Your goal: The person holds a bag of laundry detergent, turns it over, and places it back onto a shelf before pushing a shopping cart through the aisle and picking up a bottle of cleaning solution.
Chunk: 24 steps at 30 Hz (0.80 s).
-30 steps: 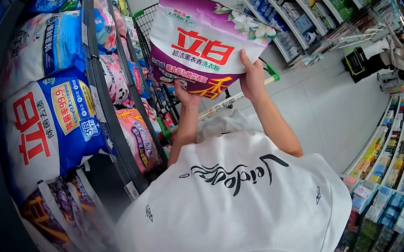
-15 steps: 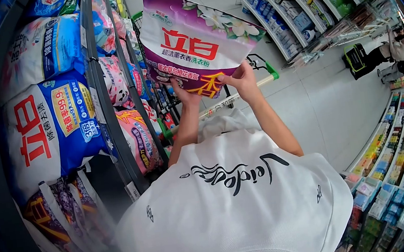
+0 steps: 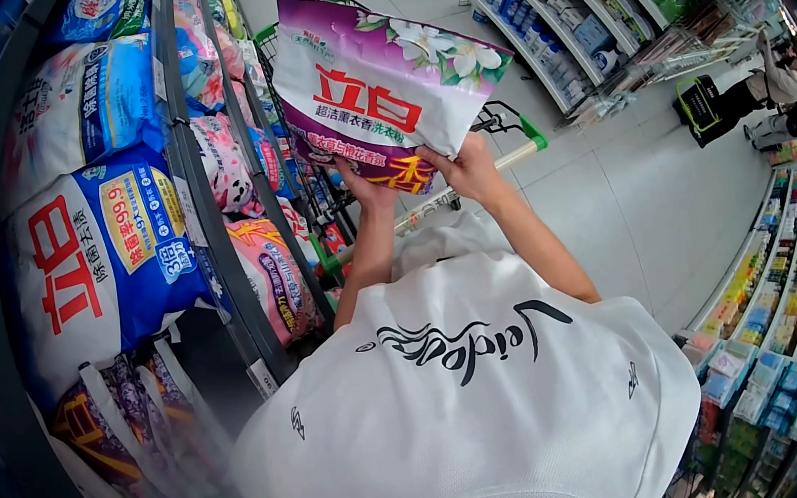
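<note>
A large purple and white bag of laundry powder [image 3: 369,88], printed with white flowers and red characters, is held up in front of me. My left hand [image 3: 367,189] grips its lower left edge, the fingers mostly hidden behind it. My right hand [image 3: 466,169] is closed on the lower right corner, thumb on the front face. Behind the bag stands a shopping cart; its green and white handle [image 3: 433,209] passes just below and beyond my hands.
Shelves on the left hold blue and white laundry powder bags [image 3: 101,256] and a pink bag [image 3: 272,274]. Bottle shelves [image 3: 578,8] stand across the tiled aisle [image 3: 611,193]. A person [image 3: 777,88] is at the far right, beside a black and green basket [image 3: 700,110].
The bag has shifted slightly left, and its top right corner is a little lower. My right hand has moved slightly left and down with it; both hands keep their hold.
</note>
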{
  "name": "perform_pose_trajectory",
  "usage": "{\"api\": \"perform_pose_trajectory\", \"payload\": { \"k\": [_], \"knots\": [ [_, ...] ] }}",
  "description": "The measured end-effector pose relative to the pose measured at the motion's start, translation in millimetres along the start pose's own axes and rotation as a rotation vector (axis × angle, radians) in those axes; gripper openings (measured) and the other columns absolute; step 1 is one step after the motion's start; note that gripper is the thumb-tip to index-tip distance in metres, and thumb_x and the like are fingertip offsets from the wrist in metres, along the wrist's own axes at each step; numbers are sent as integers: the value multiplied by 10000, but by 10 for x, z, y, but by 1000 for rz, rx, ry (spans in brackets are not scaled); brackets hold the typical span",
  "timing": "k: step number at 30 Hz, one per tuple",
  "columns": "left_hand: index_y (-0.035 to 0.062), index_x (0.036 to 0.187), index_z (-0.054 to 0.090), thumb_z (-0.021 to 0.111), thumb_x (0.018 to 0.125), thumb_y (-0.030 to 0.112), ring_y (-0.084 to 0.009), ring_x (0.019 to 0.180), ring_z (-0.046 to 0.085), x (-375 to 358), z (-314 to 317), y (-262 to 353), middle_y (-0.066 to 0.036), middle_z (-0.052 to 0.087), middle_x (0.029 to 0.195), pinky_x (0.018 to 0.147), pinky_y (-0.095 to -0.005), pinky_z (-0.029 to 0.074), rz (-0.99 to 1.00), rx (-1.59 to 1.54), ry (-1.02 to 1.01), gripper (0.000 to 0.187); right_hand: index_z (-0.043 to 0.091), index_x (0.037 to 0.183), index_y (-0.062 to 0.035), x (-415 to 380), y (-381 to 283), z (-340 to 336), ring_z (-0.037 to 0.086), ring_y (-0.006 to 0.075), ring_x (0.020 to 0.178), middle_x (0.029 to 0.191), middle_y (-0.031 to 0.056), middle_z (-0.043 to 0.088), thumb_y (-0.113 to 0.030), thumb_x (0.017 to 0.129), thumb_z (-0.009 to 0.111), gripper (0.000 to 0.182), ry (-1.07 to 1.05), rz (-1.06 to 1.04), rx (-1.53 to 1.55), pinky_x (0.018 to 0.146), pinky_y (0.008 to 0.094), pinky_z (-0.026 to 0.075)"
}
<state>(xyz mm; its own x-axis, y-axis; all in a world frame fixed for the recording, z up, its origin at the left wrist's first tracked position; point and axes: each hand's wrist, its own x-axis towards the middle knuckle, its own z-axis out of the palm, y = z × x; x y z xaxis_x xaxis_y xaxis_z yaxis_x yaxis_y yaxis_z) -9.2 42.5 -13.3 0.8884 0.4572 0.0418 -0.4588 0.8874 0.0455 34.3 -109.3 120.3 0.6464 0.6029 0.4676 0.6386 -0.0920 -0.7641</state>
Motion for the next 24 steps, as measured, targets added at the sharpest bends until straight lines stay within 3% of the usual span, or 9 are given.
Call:
{"api": "perform_pose_trajectory", "payload": {
  "k": [2, 6, 9, 12, 15, 16, 19, 21, 24],
  "knots": [
    [105, 1375, 406, 520, 867, 567, -291, 1219, 483, 13, -40, 10, -77, 487, 1363, 1035, -473, 377, -32, -103, -56, 697, 629, 1056, -22, -18, 20, 3, 655, 251, 817, 953, 169, 665, -47, 774, 718, 296, 7, -120, -45, 719, 322, 496],
    [114, 1371, 413, 533, 857, 579, -290, 1213, 491, -19, 20, -7, -81, 491, 1360, 1033, -475, 382, 13, 101, 15, 703, 626, 1053, -12, 6, -105, -62, 645, 205, 852, 963, 139, 673, -51, 782, 715, 288, -3, 72, 158, 756, 319, 494],
    [118, 1372, 413, 537, 859, 573, -296, 1220, 484, 1, -66, -9, -85, 483, 1368, 1036, -479, 379, -97, -193, -148, 698, 617, 1068, -1, 68, -190, -78, 631, 174, 866, 965, 115, 675, -52, 791, 708, 296, 69, 175, 366, 779, 313, 495],
    [115, 1372, 414, 535, 866, 560, -305, 1227, 476, -36, -42, -45, -88, 477, 1374, 1041, -484, 373, -99, -69, -87, 686, 609, 1111, -12, 102, -208, -125, 608, 151, 921, 1026, 102, 658, -66, 815, 689, 311, 71, 307, 487, 817, 299, 485],
    [111, 1373, 413, 536, 867, 556, -309, 1234, 468, -27, 16, -75, -94, 468, 1382, 1045, -490, 368, -59, 11, -3, 685, 614, 1140, -36, 83, -269, -216, 615, 203, 999, 1123, 106, 645, -38, 785, 675, 360, -81, 203, 227, 871, 329, 469],
    [111, 1373, 416, 521, 876, 556, -312, 1221, 480, -46, 98, -91, -99, 471, 1380, 1047, -479, 369, -62, 33, 16, 675, 613, 1176, -64, 159, -279, -268, 589, 263, 1108, 1213, 98, 619, -38, 724, 685, 459, -132, -278, -116, 942, 367, 445],
    [115, 1375, 424, 441, 916, 548, -320, 1198, 504, -66, 77, -150, -115, 498, 1349, 1048, -460, 374, -204, -258, -105, 631, 617, 1184, -58, 252, -396, -306, 547, 314, 1179, 1236, 124, 602, -74, 716, 690, 475, -267, -507, -232, 1009, 412, 427],
    [107, 1391, 402, 406, 929, 539, -312, 1216, 493, -33, -348, -271, -117, 486, 1364, 1050, -479, 373, -258, -117, 50, 632, 625, 1185, -72, 221, -420, -321, 523, 295, 1215, 1276, 91, 581, -82, 705, 697, 485, -337, -511, -317, 1052, 421, 403],
    [113, 1392, 398, 404, 928, 543, -313, 1228, 482, -54, -206, -237, -111, 477, 1373, 1056, -482, 365, -203, -155, -37, 633, 622, 1188, -69, 184, -402, -319, 543, 305, 1191, 1286, 124, 570, -81, 701, 704, 495, -331, -490, -237, 1028, 401, 423]
  ]
}}
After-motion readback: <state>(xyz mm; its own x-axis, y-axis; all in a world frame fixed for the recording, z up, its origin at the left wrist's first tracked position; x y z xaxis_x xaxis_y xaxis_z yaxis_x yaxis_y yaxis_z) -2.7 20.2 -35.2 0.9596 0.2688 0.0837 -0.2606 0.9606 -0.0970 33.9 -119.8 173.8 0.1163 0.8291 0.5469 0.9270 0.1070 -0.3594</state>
